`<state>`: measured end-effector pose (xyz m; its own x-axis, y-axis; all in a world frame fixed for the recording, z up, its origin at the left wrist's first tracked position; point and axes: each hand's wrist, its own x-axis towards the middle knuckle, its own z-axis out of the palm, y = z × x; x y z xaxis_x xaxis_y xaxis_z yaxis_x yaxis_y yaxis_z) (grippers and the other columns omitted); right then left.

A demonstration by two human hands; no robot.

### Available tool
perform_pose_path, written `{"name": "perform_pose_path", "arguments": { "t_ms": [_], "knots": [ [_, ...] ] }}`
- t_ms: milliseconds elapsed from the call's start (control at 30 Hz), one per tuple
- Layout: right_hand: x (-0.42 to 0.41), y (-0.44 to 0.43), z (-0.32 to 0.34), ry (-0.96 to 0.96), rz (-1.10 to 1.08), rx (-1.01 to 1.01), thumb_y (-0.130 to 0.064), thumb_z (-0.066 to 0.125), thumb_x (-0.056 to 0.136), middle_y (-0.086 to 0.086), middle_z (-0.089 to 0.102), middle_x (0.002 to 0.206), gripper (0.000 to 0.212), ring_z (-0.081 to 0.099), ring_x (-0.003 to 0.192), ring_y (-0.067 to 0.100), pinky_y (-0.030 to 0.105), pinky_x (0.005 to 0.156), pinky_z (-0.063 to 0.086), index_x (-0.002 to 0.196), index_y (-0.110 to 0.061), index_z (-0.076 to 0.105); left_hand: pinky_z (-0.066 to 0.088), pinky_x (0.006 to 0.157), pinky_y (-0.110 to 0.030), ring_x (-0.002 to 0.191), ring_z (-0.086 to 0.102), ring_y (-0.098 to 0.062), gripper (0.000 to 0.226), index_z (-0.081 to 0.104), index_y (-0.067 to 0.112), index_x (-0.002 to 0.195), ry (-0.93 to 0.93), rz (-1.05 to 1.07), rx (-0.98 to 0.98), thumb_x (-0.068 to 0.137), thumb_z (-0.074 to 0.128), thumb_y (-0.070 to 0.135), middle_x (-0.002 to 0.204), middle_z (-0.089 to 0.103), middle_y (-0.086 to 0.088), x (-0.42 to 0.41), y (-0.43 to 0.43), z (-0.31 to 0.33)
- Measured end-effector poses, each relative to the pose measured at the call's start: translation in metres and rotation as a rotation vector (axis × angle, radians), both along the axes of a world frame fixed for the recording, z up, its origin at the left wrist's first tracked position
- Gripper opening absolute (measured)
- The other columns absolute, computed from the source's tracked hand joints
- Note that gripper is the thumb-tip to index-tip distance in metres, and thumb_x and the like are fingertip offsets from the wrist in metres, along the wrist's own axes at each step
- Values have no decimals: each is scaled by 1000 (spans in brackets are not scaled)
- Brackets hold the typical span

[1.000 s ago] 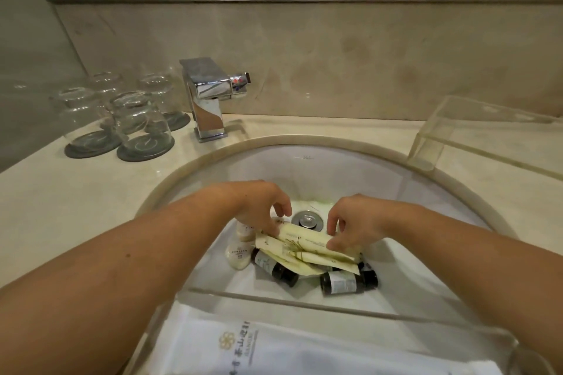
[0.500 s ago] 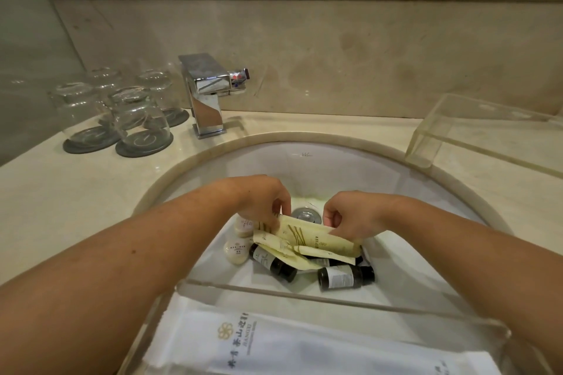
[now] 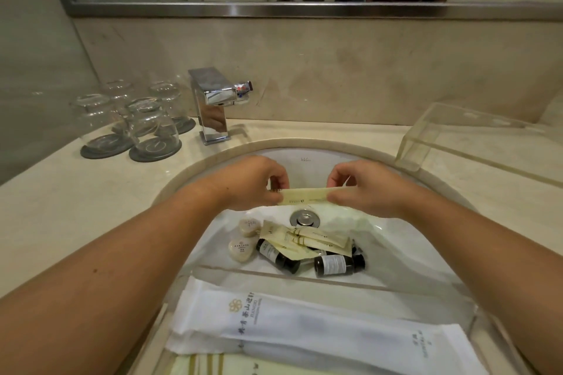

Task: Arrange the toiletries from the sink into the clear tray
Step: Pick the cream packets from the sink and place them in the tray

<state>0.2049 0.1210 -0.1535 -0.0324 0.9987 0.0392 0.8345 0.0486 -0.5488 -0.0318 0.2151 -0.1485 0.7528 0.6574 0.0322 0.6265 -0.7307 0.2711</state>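
Both hands, left and right, pinch a cream sachet by its ends above the sink drain; remaining toiletries lie below, the clear tray's rim nearer the person.

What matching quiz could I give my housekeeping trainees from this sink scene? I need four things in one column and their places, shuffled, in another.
Things:
1. cream packet
2. dark bottles
3. white packets
4. drinking glasses

Places:
A. upside down on dark coasters, left of the tap
B. lying in the sink near the drain
C. held above the sink between left hand and right hand
D. in the clear tray nearest the camera

Pairs: 1-C, 2-B, 3-D, 4-A
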Motion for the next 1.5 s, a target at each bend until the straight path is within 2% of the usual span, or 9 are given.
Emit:
{"name": "perform_pose_path", "arguments": {
  "t_ms": [133, 300, 433, 533, 633, 933, 1233, 1367, 1500],
  "knots": [
    [-4, -17, 13, 17, 3, 180, -30, 71, 90, -14, 69, 90, 6, 65, 88, 9, 32, 75, 52, 88, -30, 65, 55, 80, -30, 87, 60, -5, 13, 73, 27, 103, -201, 24, 121, 90, 73, 26, 96, 65, 14, -17, -26, 14],
    [-17, -52, 31, 83, 39, 369, -26, 74, 90, -17, 70, 86, 8, 62, 75, 0, 27, 65, 47, 91, -31, 68, 56, 82, -29, 89, 65, -5, 14, 76, 29, 102, -453, 43, 192, 89, 75, 26, 96, 64, 12, -43, -61, 27],
    [-33, -88, 51, 121, 107, 442, -21, 78, 88, -12, 74, 86, 10, 69, 81, 7, 34, 69, 56, 92, -28, 71, 49, 78, -13, 86, 64, -4, 17, 78, 22, 102, -572, 19, 233, 87, 79, 16, 93, 65, 10, -63, -101, 41],
    [-41, -114, 63, 113, 162, 479, -22, 80, 85, -12, 75, 89, 11, 71, 87, 11, 35, 79, 55, 93, -26, 73, 53, 79, -21, 87, 66, -8, 20, 79, 19, 105, -611, 14, 282, 85, 79, 17, 94, 68, 5, -77, -132, 52],
    [-49, -138, 73, 97, 229, 514, -26, 78, 82, -10, 76, 90, 12, 72, 86, 15, 36, 77, 55, 93, -25, 73, 53, 78, -23, 87, 66, -13, 20, 80, 18, 104, -650, 17, 287, 84, 80, 15, 94, 68, 2, -91, -164, 58],
    [-69, -180, 79, -29, 530, 357, -31, 77, 82, -16, 70, 93, 17, 68, 90, 10, 28, 74, 54, 97, -28, 69, 50, 75, -18, 83, 67, -15, 21, 80, 22, 99, -549, 16, 269, 80, 82, 16, 93, 69, 7, -129, -235, 61],
    [-75, -187, 78, -77, 612, 244, -59, 77, 78, -14, 63, 88, 27, 59, 89, 13, 24, 73, 49, 89, -37, 68, 51, 68, -15, 81, 68, -11, 17, 82, 23, 96, -403, 7, 174, 79, 82, 24, 90, 68, 9, -137, -252, 58],
    [-78, -188, 75, -81, 618, 174, -61, 76, 76, -13, 62, 88, 27, 59, 90, 12, 26, 72, 49, 90, -39, 69, 54, 76, -26, 90, 69, -14, 16, 76, 34, 96, -310, -3, 84, 81, 80, 30, 96, 68, 13, -139, -249, 57],
    [-81, -188, 71, -124, 637, 143, -65, 77, 73, -16, 60, 88, 34, 58, 91, 10, 26, 75, 49, 93, -40, 68, 52, 82, -20, 99, 67, -8, 26, 72, 44, 103, -189, -25, 11, 78, 81, 40, 105, 65, 20, -142, -245, 61]
  ]
}}
